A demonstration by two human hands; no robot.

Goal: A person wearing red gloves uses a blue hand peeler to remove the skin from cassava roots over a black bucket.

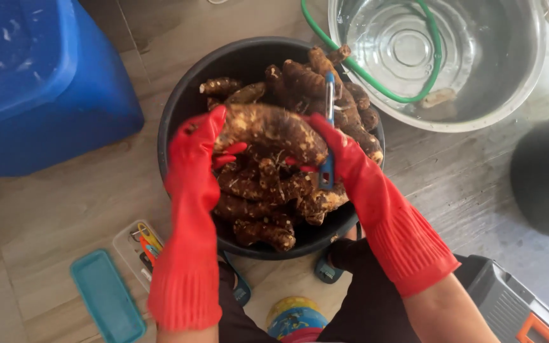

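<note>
Both hands in red gloves, over the black tub [179,108] of roots. Left hand [201,136] closed around one end of a big root [274,130], holding it level above the pile, probably so the skin faces up and scraps fall into the tub. Right hand [335,143] closed on the other end, with a blue peeler [328,136] pinned under the fingers, blade pointing away. Forearms angle in from below, wrists bent inward. Steel basin [509,89] with green hose [376,79] and water sits beyond the tub, on the floor.
</note>
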